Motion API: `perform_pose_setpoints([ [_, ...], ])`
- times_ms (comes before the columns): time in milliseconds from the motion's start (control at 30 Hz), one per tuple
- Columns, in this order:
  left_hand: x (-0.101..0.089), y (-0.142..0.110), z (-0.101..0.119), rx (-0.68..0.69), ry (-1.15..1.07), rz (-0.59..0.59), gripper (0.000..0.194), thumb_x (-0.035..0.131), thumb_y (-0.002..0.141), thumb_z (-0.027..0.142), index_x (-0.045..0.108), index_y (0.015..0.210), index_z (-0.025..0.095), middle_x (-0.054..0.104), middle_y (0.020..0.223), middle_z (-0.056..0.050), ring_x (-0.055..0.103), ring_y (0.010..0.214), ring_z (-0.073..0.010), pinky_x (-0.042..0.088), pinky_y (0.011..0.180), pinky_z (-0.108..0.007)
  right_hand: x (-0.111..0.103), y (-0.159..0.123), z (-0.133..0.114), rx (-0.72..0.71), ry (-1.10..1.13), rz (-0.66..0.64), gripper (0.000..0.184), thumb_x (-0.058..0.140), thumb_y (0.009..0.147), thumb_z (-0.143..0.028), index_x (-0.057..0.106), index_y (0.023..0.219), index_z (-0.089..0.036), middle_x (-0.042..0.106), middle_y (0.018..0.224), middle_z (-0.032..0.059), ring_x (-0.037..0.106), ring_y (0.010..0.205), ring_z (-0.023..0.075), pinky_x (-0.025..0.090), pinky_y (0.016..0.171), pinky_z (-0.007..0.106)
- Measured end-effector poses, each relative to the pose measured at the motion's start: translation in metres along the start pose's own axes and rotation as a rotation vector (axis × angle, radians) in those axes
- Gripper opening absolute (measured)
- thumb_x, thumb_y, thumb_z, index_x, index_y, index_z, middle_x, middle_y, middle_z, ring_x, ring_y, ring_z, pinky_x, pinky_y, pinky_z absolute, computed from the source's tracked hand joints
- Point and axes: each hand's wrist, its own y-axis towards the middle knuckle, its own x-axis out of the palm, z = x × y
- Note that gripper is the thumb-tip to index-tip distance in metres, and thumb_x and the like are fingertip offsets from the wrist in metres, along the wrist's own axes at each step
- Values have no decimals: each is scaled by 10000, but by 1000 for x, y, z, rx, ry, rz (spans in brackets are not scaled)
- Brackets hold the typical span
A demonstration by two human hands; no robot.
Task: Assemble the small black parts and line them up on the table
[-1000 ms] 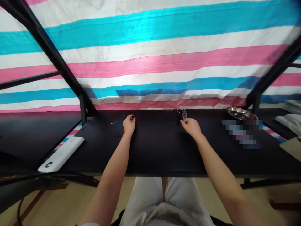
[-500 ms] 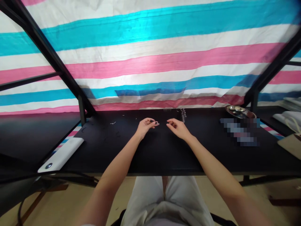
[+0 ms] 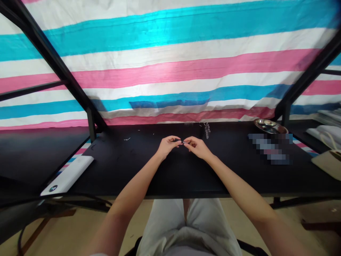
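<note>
Over the middle of the black table (image 3: 186, 174), my left hand (image 3: 167, 145) and my right hand (image 3: 196, 146) meet fingertip to fingertip. Between them they pinch a tiny dark part (image 3: 182, 142), too small to make out. Behind my right hand stands a small pale stack of beads or rings (image 3: 207, 129). A short metal comb-like piece (image 3: 188, 124) lies near the back edge.
A metal dish (image 3: 269, 125) sits at the back right beside a blurred patch. A white power bank (image 3: 66, 175) lies on the left corner. Black frame posts (image 3: 90, 122) rise at both sides, a striped tarp behind. Small wire scraps (image 3: 127, 138) dot the table's back left.
My left hand came right from the back left with a small part, and my right hand came left from the bead stack. The two hands now touch at the fingertips.
</note>
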Motion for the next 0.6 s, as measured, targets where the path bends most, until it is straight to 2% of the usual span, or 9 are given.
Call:
perform_pose_setpoints([
  [200,3,-3,2,-9,9,-16,320,751,586,280,648,843,120,669,783,-38,634,687,-140,508,695,-300,3,0,2,17,32,25,269,578,755,-409,572,903,-184,594,706,1,560,511,100,457,517,246],
  [467,5,-5,6,-37,-57,-4,327,769,558,270,633,811,114,672,764,-45,657,771,-195,509,719,-327,-1,2,4,17,48,69,280,582,747,-428,583,891,-188,597,694,3,553,523,106,462,531,257],
  [600,4,-4,5,-43,-67,15,326,774,551,268,637,803,113,676,735,-43,661,764,-197,496,769,-352,-4,2,3,20,49,78,277,580,748,-431,586,887,-191,592,673,-3,548,521,105,461,531,256],
])
